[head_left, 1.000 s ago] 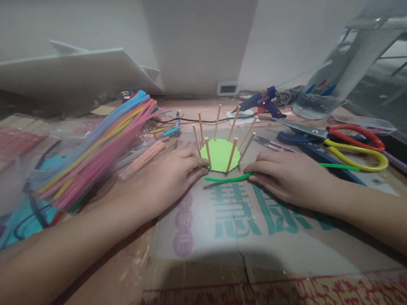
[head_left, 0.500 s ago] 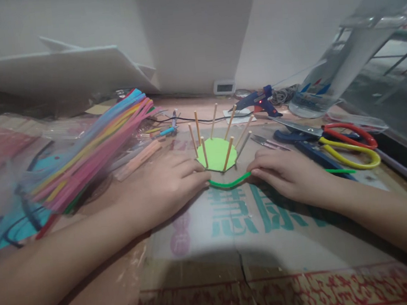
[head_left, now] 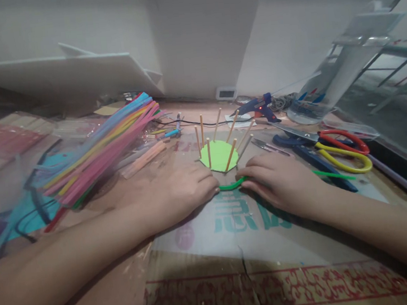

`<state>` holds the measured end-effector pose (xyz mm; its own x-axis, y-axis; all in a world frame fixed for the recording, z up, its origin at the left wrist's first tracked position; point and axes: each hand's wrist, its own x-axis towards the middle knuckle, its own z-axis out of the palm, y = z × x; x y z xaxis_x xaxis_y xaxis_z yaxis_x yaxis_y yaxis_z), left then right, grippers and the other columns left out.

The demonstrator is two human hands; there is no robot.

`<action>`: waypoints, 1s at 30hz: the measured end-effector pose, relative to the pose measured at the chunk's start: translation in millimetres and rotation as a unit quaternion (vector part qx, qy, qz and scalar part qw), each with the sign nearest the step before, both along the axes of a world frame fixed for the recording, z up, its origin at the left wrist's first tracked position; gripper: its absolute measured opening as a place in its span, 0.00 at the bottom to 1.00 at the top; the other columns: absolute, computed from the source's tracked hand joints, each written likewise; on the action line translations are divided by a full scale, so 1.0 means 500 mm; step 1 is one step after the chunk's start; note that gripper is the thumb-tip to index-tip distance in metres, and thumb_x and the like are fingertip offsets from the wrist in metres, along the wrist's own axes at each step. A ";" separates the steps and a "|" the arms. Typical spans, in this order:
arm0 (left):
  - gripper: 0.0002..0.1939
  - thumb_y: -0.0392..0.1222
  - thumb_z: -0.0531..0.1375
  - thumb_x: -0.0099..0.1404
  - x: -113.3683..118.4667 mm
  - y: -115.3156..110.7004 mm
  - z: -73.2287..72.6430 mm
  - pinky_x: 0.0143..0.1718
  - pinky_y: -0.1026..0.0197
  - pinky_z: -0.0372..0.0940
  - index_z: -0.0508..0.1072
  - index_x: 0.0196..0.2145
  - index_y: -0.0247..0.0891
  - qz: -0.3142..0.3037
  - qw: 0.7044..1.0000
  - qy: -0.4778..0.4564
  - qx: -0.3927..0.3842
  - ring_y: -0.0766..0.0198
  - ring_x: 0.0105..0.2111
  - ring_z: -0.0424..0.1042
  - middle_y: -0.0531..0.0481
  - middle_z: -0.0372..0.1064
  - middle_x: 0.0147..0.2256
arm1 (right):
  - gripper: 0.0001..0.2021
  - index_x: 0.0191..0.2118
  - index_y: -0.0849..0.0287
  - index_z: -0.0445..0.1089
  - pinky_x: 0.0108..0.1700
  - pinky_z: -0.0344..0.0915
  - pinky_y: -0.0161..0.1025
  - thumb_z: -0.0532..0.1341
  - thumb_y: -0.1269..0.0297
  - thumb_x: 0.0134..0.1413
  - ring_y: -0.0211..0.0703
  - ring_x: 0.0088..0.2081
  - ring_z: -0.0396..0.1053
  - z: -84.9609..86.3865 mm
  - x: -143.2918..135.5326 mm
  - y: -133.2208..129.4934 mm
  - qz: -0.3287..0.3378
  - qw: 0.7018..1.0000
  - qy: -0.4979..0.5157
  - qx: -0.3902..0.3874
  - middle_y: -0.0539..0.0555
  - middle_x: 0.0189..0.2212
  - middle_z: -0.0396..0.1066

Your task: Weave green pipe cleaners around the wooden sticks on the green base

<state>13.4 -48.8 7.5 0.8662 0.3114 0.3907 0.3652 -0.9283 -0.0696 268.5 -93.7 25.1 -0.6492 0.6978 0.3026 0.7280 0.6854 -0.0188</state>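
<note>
A green pipe cleaner runs between my two hands, sagging slightly in the short gap. My left hand pinches it on the left, and my right hand pinches it on the right; its far end sticks out beyond the right wrist. Just behind the fingertips sits a light green disc with several thin wooden sticks standing upright or leaning outward around its edge. It rests on a printed cardboard sheet.
At the left lies a bundle of coloured pipe cleaners. Scissors with red and yellow handles lie on dark blue pliers at the right. Behind are a blue glue gun with a red light, a small display and a clear container.
My hands have come closer together, so less of the green pipe cleaner shows between them. The right hand has shifted left along it. The camera view has moved slightly.
</note>
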 end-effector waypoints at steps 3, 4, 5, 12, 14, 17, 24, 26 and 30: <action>0.16 0.44 0.51 0.74 0.018 -0.017 0.001 0.38 0.58 0.64 0.75 0.35 0.35 -0.004 0.998 -0.048 -0.046 0.61 0.34 0.71 0.48 0.74 0.32 | 0.13 0.46 0.65 0.73 0.37 0.61 0.43 0.53 0.67 0.68 0.47 0.35 0.68 -0.007 -0.014 -0.015 0.068 0.996 -0.033 0.051 0.58 0.33 0.74; 0.16 0.45 0.52 0.74 0.022 -0.020 0.001 0.37 0.59 0.64 0.74 0.35 0.36 -0.004 0.996 -0.058 -0.071 0.62 0.33 0.71 0.49 0.74 0.32 | 0.13 0.45 0.65 0.73 0.35 0.60 0.42 0.52 0.69 0.68 0.45 0.33 0.67 -0.010 -0.015 -0.020 0.079 0.995 -0.038 0.054 0.57 0.31 0.73; 0.14 0.45 0.53 0.74 0.024 -0.022 0.001 0.37 0.60 0.64 0.74 0.36 0.36 -0.001 0.993 -0.066 -0.096 0.63 0.34 0.71 0.50 0.75 0.33 | 0.12 0.45 0.65 0.73 0.33 0.59 0.41 0.52 0.70 0.68 0.44 0.31 0.67 -0.013 -0.016 -0.023 0.081 0.995 -0.035 0.053 0.56 0.30 0.73; 0.10 0.43 0.55 0.73 0.007 -0.003 -0.009 0.43 0.60 0.65 0.74 0.41 0.38 0.002 0.989 -0.065 -0.132 0.62 0.40 0.71 0.50 0.75 0.38 | 0.10 0.41 0.62 0.74 0.29 0.55 0.39 0.55 0.69 0.66 0.41 0.26 0.67 -0.019 -0.013 -0.019 0.031 0.999 -0.001 0.035 0.51 0.23 0.71; 0.10 0.41 0.55 0.73 0.007 -0.002 -0.007 0.42 0.60 0.65 0.75 0.40 0.37 0.007 0.989 -0.057 -0.138 0.62 0.40 0.71 0.50 0.74 0.37 | 0.11 0.40 0.62 0.74 0.28 0.54 0.39 0.54 0.69 0.66 0.40 0.24 0.67 -0.021 -0.014 -0.016 0.021 0.999 -0.012 0.035 0.51 0.22 0.71; 0.10 0.41 0.56 0.72 0.008 -0.003 0.000 0.41 0.60 0.65 0.76 0.38 0.37 0.037 0.982 -0.078 -0.167 0.62 0.38 0.72 0.50 0.75 0.35 | 0.12 0.42 0.61 0.73 0.28 0.55 0.38 0.53 0.67 0.67 0.41 0.24 0.68 -0.026 -0.012 -0.013 -0.002 0.999 -0.017 0.035 0.52 0.23 0.72; 0.09 0.44 0.58 0.70 -0.007 0.028 0.010 0.38 0.59 0.65 0.78 0.37 0.40 0.123 0.950 -0.119 -0.261 0.62 0.36 0.74 0.51 0.78 0.36 | 0.14 0.44 0.60 0.72 0.30 0.60 0.37 0.51 0.63 0.69 0.44 0.30 0.74 -0.014 -0.004 0.006 -0.035 0.999 -0.007 -0.027 0.56 0.29 0.77; 0.10 0.43 0.57 0.70 -0.010 0.043 0.011 0.39 0.58 0.65 0.78 0.37 0.40 0.142 0.948 -0.116 -0.262 0.61 0.36 0.74 0.50 0.78 0.37 | 0.14 0.42 0.60 0.72 0.29 0.58 0.37 0.50 0.63 0.68 0.44 0.28 0.73 -0.006 -0.002 0.015 -0.045 0.998 -0.035 -0.016 0.55 0.28 0.77; 0.11 0.44 0.57 0.71 -0.014 0.060 0.009 0.39 0.57 0.66 0.78 0.38 0.39 0.154 0.953 -0.112 -0.237 0.60 0.37 0.74 0.49 0.79 0.38 | 0.13 0.39 0.61 0.72 0.27 0.51 0.37 0.51 0.63 0.66 0.42 0.24 0.68 -0.002 -0.003 0.024 -0.052 0.994 -0.087 0.030 0.55 0.23 0.73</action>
<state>6.6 -18.9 11.9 0.6166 0.7247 0.3077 0.5821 -0.6828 0.4416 266.8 -81.8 24.1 -0.6208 0.7481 0.2345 0.7835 0.6023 0.1526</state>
